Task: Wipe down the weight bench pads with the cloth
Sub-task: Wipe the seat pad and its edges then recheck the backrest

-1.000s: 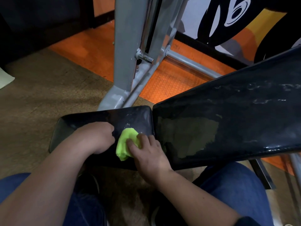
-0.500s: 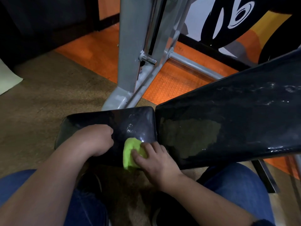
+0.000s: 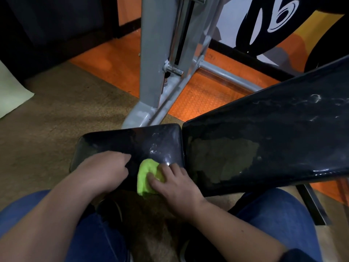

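Note:
The black seat pad (image 3: 151,140) lies low in the middle, shiny and streaked. The long black back pad (image 3: 273,133) rises from it toward the upper right, with a worn dull patch near its lower end. A bunched lime-green cloth (image 3: 146,176) rests at the seat pad's near edge. My right hand (image 3: 175,186) presses down on the cloth with its fingers over it. My left hand (image 3: 105,169) rests on the seat pad's left part, fingers curled, just left of the cloth and holding nothing.
A grey steel frame upright (image 3: 154,59) and its crossbar (image 3: 226,74) stand behind the seat pad on orange rubber flooring (image 3: 117,65). Brown carpet (image 3: 56,120) covers the floor to the left. My knees in blue jeans (image 3: 273,220) flank the pad's near edge.
My right hand and the cloth have slid a little along the seat pad's near edge toward the back pad. The left hand stays on the seat pad.

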